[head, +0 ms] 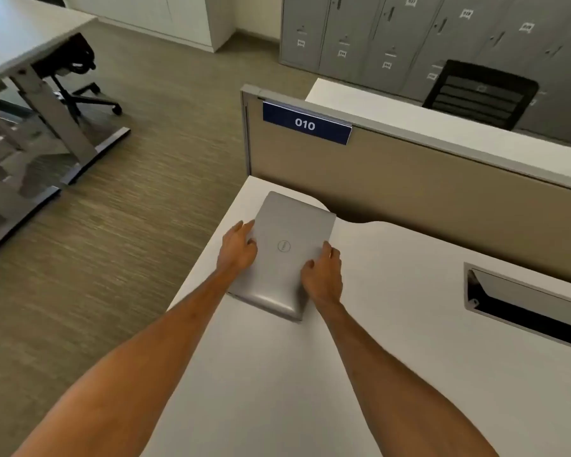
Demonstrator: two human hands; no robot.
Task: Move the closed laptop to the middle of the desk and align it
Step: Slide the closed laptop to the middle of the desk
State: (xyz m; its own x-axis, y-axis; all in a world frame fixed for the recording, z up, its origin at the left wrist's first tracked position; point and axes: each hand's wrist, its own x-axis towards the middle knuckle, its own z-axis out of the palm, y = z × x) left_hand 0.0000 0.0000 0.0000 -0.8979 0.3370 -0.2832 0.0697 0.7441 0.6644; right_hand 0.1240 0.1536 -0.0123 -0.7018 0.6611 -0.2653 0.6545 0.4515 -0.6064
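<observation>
A closed silver laptop [285, 239] lies flat on the white desk [393, 341], close to the desk's left edge and near the partition. Its long side runs away from me. My left hand [238, 247] grips the laptop's left edge, fingers curled over it. Over on the laptop's right edge, my right hand [322, 275] holds on with the thumb on the lid. Both forearms reach in from the bottom of the view.
A beige partition [442, 192] with a blue "010" sign [305, 123] stands behind the desk. A cable slot [524, 305] opens in the desktop at the right. The desk's left edge drops to carpet. Another desk and a black chair [76, 70] stand at the far left.
</observation>
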